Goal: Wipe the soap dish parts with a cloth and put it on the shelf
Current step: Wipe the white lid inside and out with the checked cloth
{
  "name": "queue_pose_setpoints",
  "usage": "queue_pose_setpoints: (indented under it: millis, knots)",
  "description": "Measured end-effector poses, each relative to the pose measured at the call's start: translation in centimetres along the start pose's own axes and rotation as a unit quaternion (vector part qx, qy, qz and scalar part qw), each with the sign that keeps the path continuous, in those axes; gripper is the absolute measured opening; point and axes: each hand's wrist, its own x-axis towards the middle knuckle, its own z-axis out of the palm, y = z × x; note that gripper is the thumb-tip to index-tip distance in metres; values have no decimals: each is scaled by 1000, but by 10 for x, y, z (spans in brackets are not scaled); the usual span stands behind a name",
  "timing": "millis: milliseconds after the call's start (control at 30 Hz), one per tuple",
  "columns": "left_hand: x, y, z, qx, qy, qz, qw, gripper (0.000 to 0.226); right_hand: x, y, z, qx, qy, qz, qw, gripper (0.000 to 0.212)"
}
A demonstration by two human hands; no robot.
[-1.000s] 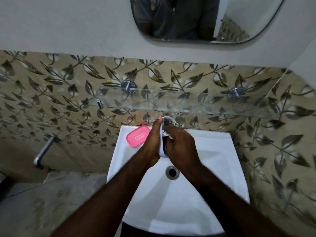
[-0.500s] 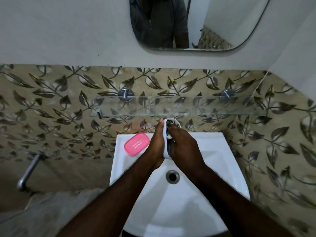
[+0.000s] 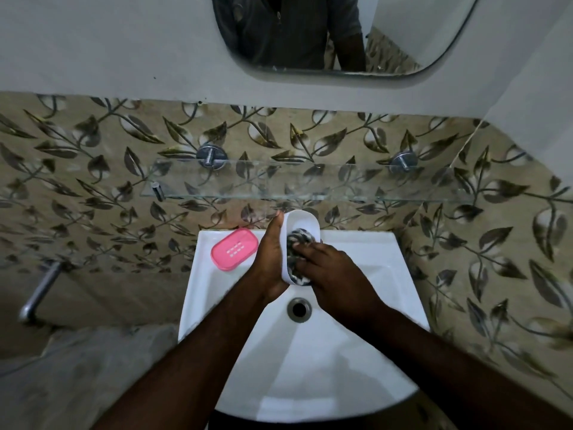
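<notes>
1. The pink drainer (image 3: 234,249) lay on the sink's (image 3: 387,252) back-left corner.
2. The left hand (image 3: 269,256) gripped the white tray (image 3: 302,223) on edge, below the glass shelf (image 3: 310,193).
3. The right hand (image 3: 335,268) pressed a bunched cloth (image 3: 298,243) inside it: wiping was under way, and the drainer probably came next.

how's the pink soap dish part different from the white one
The pink part lies flat on the sink rim, untouched; the white part is held on edge by the left hand. The pink part has small slots; the white part is a plain tray, with the right hand holding a cloth in it. Both are rounded oblongs.
</notes>
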Motion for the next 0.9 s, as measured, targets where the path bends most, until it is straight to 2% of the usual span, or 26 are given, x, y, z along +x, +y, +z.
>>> queue_pose_setpoints:
  millis: [67,100,133,167,233,267,333,367,400,433,500,633,733,800,900]
  knots:
    - [0,0,4,17,-5,33,999,67,5,-4,-6,35,46,54,997,47]
    - [1,-3,2,31,-3,51,998,60,9,-7,-12,83,73,107,988,45]
    - [1,-6,2,32,-4,76,997,52,12,-6,-18,163,96,182,965,40]
    - [-1,-8,2,37,2,107,994,46,15,-3,-25,267,114,255,922,36]
    - [-2,-10,0,-29,-23,116,993,55,18,7,-39,465,151,339,804,32]
    - [-3,-10,0,-55,-41,105,992,60,16,14,-45,548,169,360,736,31]
    - [-5,-6,-2,-72,-60,81,992,49,11,26,-53,682,184,372,602,34]
    - [-4,-5,-6,-69,-61,81,992,55,8,30,-57,717,185,369,561,38]
    - [-3,-4,-7,-57,-84,69,992,64,6,35,-59,735,184,366,540,43]
    - [-3,-4,-6,-67,-108,61,990,69,4,37,-62,745,179,360,532,49]
    - [-2,-6,-8,-82,-109,67,988,70,2,41,-63,750,162,355,535,55]
    - [-1,-5,-8,-88,-107,81,987,61,7,43,-65,734,131,380,548,55]
    - [3,-5,-8,-104,-113,81,985,58,19,44,-75,687,123,386,603,43]
    - [6,-5,-10,-103,-124,62,985,68,26,45,-84,652,155,371,643,32]
    - [8,-3,-11,-90,-133,45,986,73,32,34,-91,613,202,350,678,30]
